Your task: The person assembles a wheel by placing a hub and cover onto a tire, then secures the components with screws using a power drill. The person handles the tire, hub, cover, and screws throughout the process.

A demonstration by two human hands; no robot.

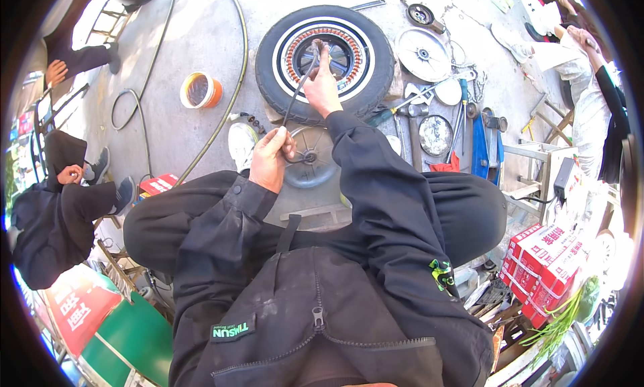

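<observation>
A black tyre point(272, 55) lies flat on the ground, its rim lined inside with a ring of copper-coloured windings point(293, 48). My right hand point(323, 88) reaches over this wheel, index finger stretched toward the hub and thumb against a black cable point(293, 105). Lower down, my left hand point(272, 157) pinches the same cable between thumb and fingers. Below that hand sits a round grey metal cover point(320, 169), with the cable running to its centre. The cable's upper end, by my right fingertips, is too small to make out.
An orange bucket point(213, 92) stands left, near a long hose point(243, 51). To the right lie a metal disc point(424, 55), a round tray point(436, 135), a hammer point(417, 112) and several tools. Red boxes point(543, 266) are stacked lower right. Other people sit at both sides.
</observation>
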